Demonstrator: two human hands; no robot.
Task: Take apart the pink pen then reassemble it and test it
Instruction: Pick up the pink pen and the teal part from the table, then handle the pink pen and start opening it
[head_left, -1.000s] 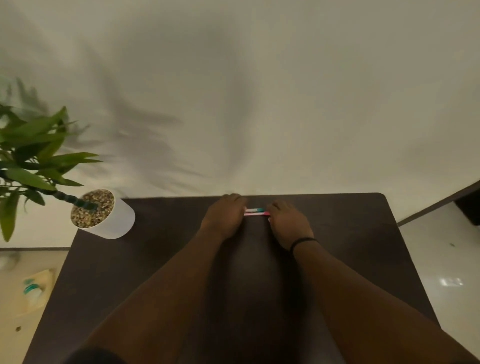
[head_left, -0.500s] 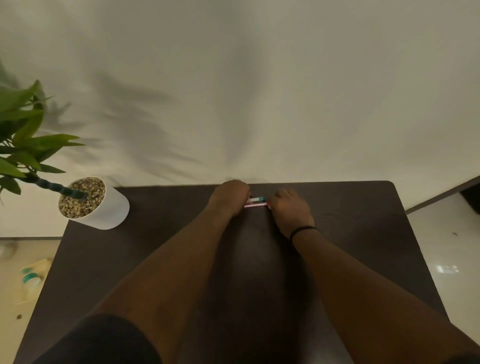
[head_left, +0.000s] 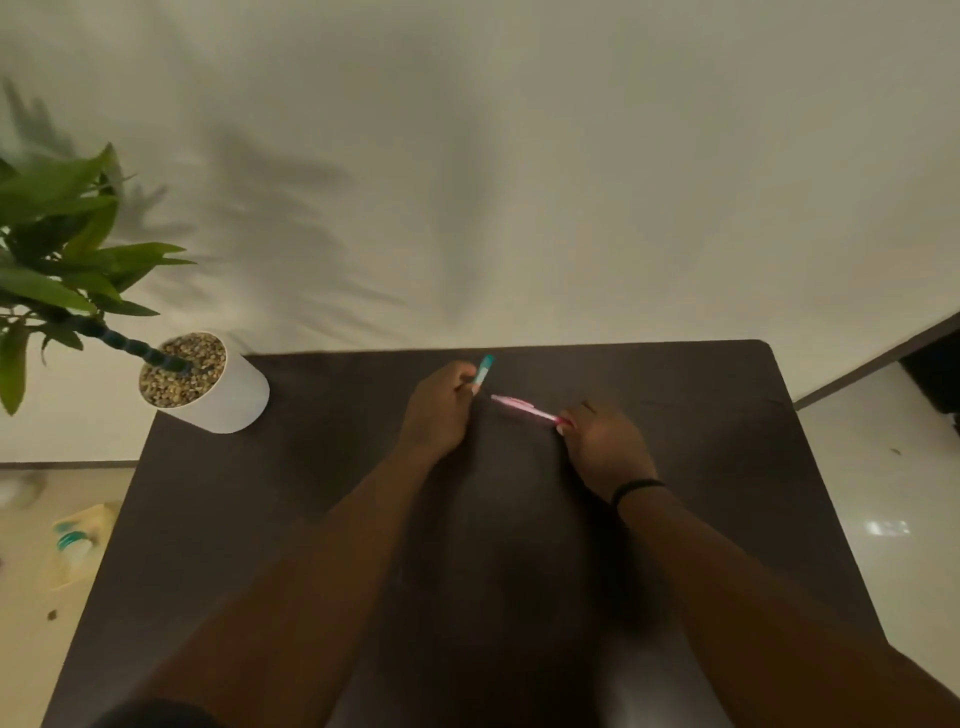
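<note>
My left hand (head_left: 439, 410) pinches a teal pen (head_left: 484, 370) near its lower end, fingers closed around it, so the pen sticks up and away from me, tilted a little to the right. My right hand (head_left: 605, 449) grips 1 end of the pink pen (head_left: 524, 408) between closed fingertips; the rest of it points left toward my other hand, its free tip just short of my left knuckles and not touching them. The 2 pens are apart, the teal one higher and farther from me. The picture is too blurred to tell whether the pink pen is whole or already missing a part.

Both hands are over the far middle of the dark table (head_left: 727, 467), close to its back edge; I cannot tell if the pink pen touches the top. A black band (head_left: 636, 488) sits on my right wrist. A white pot (head_left: 228, 395) filled with pebbles stands on the table's far left corner, holding a leafy plant (head_left: 57, 249).
</note>
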